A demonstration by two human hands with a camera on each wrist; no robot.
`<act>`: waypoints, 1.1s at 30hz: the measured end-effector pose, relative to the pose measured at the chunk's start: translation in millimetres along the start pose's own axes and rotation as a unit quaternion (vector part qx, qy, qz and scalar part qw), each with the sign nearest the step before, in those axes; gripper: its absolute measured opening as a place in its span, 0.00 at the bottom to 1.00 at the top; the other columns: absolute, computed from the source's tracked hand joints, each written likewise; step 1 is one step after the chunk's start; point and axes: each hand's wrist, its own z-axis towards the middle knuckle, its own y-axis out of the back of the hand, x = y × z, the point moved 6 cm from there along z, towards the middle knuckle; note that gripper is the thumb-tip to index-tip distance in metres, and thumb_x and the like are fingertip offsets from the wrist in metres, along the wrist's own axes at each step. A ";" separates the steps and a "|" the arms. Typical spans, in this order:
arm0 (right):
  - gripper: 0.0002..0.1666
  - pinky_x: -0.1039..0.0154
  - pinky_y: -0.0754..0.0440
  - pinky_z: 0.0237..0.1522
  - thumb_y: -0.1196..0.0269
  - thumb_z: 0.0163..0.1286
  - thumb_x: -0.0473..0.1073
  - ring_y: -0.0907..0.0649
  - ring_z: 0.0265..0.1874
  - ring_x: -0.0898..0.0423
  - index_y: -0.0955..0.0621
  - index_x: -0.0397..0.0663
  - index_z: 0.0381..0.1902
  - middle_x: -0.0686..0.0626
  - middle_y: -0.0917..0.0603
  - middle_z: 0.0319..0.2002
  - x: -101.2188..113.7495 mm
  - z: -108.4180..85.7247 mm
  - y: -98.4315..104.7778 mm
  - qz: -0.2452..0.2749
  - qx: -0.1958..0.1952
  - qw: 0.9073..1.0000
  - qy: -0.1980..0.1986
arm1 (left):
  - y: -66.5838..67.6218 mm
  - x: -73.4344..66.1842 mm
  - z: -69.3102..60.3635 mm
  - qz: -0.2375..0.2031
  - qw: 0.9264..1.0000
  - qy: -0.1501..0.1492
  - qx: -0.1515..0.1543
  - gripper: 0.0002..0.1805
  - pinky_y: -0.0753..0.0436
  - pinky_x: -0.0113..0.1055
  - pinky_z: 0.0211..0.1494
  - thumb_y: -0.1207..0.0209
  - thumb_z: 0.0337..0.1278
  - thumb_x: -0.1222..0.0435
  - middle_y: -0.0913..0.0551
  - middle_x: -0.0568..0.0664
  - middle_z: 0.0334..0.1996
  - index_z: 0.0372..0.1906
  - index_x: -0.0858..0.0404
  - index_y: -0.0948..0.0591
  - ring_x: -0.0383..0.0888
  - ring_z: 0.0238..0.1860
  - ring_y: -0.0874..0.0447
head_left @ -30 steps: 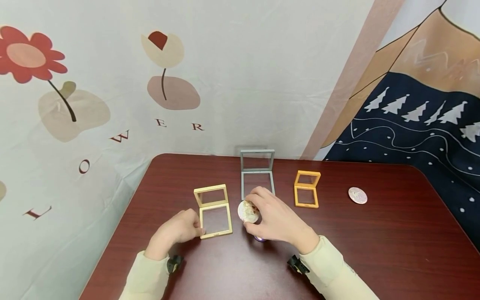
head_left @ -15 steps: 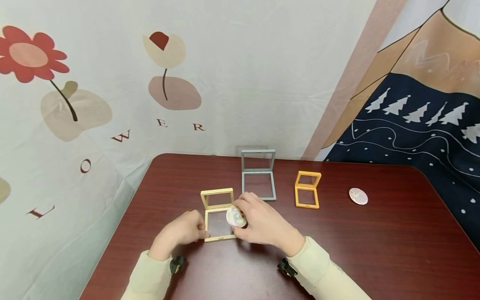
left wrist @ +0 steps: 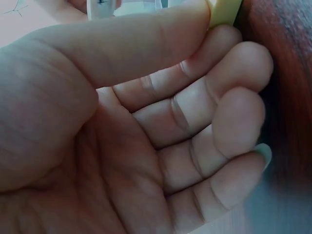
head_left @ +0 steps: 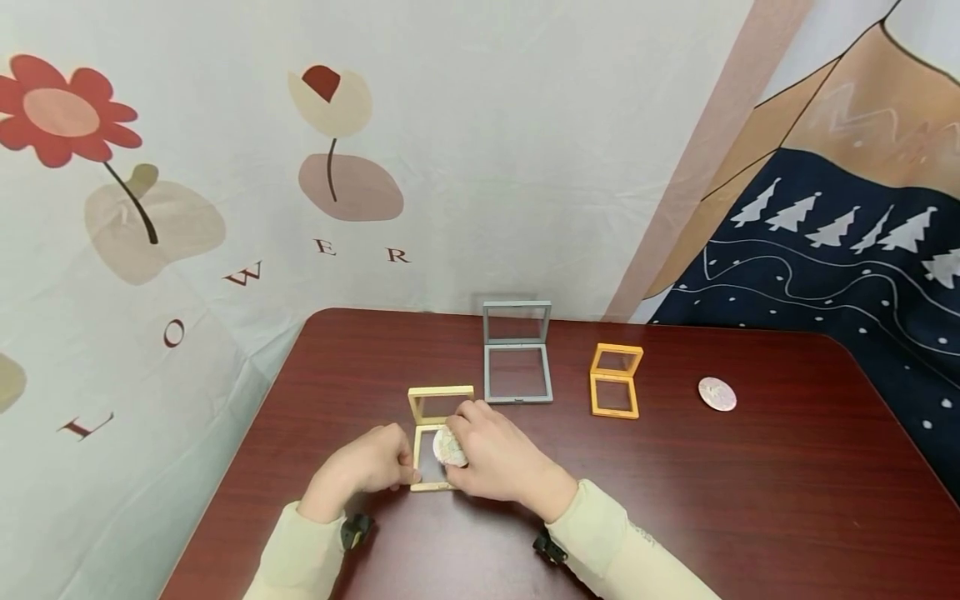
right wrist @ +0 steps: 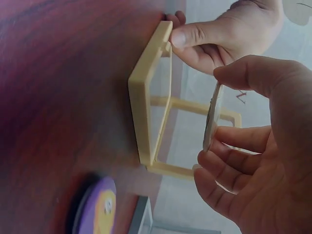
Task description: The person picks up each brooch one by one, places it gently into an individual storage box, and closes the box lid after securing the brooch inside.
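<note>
My right hand [head_left: 498, 457] pinches a round pale badge [head_left: 448, 447] by its edges, thumb on one side and fingers on the other. In the right wrist view the badge [right wrist: 213, 117] is tilted edge-on, apart from the frame. Below it a pale yellow hinged display frame [head_left: 440, 391] stands with its lid raised and clear windows. My left hand [head_left: 367, 463] pinches the frame's near left corner between thumb and forefinger. Only a bit of the yellow frame [left wrist: 223, 13] shows at the top of the left wrist view, above the curled other fingers.
A grey frame [head_left: 487, 375] and a small orange frame [head_left: 615, 413] stand with lids raised behind and to the right. A round pinkish badge [head_left: 717, 394] lies farther right. A purple-rimmed badge [right wrist: 100, 207] lies on the table [head_left: 720, 517], hidden in the head view.
My right hand has carried the pale badge leftward over the yellow frame. The yellow frame has shifted slightly right and nearer, with my left hand still at its corner.
</note>
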 end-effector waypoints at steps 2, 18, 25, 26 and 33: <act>0.27 0.65 0.22 0.43 0.26 0.56 0.47 0.23 0.43 0.56 0.17 0.41 0.51 0.50 0.20 0.44 1.2 1.2 -4.1 -0.005 0.009 1.000 -0.002 | 0.1 -0.8 -0.1 0.001 1.000 -0.002 0.001 0.19 0.31 0.32 0.24 0.26 0.57 0.67 0.24 0.42 0.12 0.13 0.58 0.19 0.39 0.18 0.29; 0.25 0.62 0.22 0.38 0.26 0.57 0.55 0.23 0.40 0.56 0.15 0.46 0.46 0.53 0.21 0.39 8.4 5.8 -28.7 -0.079 0.049 0.996 0.008 | -0.7 -1.8 -1.5 -0.004 1.000 -0.014 0.019 0.20 0.32 0.32 0.24 0.26 0.57 0.67 0.24 0.42 0.11 0.13 0.59 0.19 0.38 0.17 0.29; 0.24 0.62 0.23 0.37 0.26 0.57 0.55 0.23 0.39 0.56 0.14 0.46 0.45 0.53 0.21 0.38 8.1 6.7 -33.3 -0.080 0.054 0.995 -0.001 | -2.0 -0.8 0.1 -0.012 1.000 -0.008 0.023 0.19 0.32 0.32 0.23 0.26 0.57 0.67 0.23 0.44 0.12 0.13 0.59 0.18 0.38 0.17 0.29; 0.24 0.62 0.23 0.37 0.26 0.57 0.55 0.23 0.39 0.56 0.14 0.47 0.45 0.54 0.21 0.38 8.2 6.9 -33.9 -0.080 0.054 0.995 -0.001 | -2.1 -0.6 0.3 -0.011 1.000 -0.007 0.023 0.19 0.32 0.32 0.23 0.26 0.57 0.67 0.23 0.44 0.12 0.13 0.59 0.18 0.38 0.17 0.29; 0.23 0.62 0.23 0.38 0.27 0.59 0.55 0.22 0.41 0.56 0.14 0.46 0.46 0.53 0.20 0.38 8.4 7.4 -35.0 -0.083 0.052 0.995 -0.001 | -1.7 -0.8 -0.1 -0.013 1.000 -0.007 0.021 0.20 0.32 0.32 0.23 0.26 0.57 0.67 0.23 0.43 0.12 0.13 0.59 0.18 0.38 0.16 0.30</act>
